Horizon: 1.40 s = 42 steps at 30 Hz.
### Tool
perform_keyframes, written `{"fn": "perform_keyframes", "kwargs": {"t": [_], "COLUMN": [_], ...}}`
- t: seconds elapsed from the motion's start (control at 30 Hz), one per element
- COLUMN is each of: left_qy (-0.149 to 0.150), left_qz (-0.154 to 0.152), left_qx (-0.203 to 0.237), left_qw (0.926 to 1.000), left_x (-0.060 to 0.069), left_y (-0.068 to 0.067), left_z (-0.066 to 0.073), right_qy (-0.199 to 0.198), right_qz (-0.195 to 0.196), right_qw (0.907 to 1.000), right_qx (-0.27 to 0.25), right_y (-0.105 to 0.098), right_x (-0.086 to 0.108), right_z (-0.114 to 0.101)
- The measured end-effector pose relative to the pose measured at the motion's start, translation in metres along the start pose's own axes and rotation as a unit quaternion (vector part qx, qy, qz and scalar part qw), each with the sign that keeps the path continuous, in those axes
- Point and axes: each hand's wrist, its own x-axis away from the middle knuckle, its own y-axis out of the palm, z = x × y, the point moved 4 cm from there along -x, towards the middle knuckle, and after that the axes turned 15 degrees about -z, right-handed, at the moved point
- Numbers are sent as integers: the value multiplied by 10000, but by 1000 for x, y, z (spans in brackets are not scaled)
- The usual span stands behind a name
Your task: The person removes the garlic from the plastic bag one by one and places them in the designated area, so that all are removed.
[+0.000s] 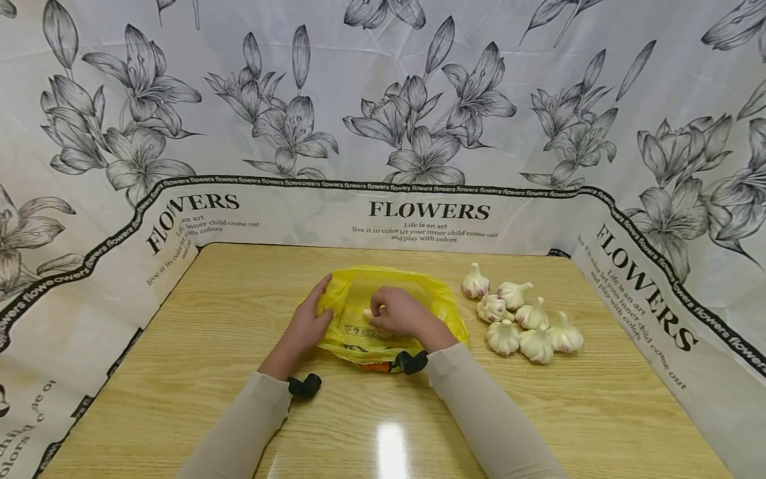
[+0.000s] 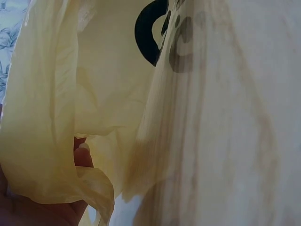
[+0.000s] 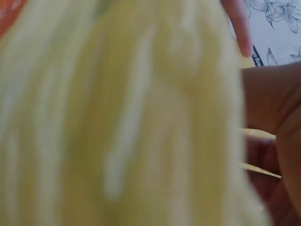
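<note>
A yellow plastic bag (image 1: 445,306) lies on the table with its mouth spread towards me. My left hand (image 1: 308,322) grips the bag's left edge; in the left wrist view a fingertip (image 2: 83,153) shows at a fold of the film. Inside the mouth, my right hand (image 1: 403,313) has its fingers curled round a garlic bulb (image 1: 368,314), mostly hidden by the hand. Blurred bag film (image 3: 141,122) fills most of the right wrist view. To the right of the bag stand several white garlic bulbs (image 1: 534,344) in a loose group.
The wooden table (image 1: 227,299) is enclosed at the back and sides by a white flower-print cloth (image 1: 311,219). A dark wrist mount (image 1: 305,386) sits by the left wrist and another by the right, close to the bag's near edge.
</note>
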Motion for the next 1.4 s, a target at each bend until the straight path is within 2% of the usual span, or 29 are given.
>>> {"fn": "perform_keyframes", "kwargs": {"t": [0.33,0.77,1.03,1.23,1.4], "left_qy": [33,-122,-105,-49,-51], "left_qz": [31,21,-9,20,31], "left_qx": [-130,-81,-114,-76,-117], "left_qw": [9999,9999,9999,10000,9999], "left_x": [-2,-4,-2,0,-1], "left_y": [-1,0,3,2,0], "left_z": [1,0,-3,-3,-2], "right_qy": [658,823,817,354,166], "right_qz": [-528,-1101,-1001,-554,-204], "right_qw": [9962,9878,9897,9965,9989], "right_qx": [206,728,617,514,398], "right_y": [-7,3,7,2,-1], "right_x": [7,15,20,22,24], "right_z": [3,-5,-6,-5,0]}}
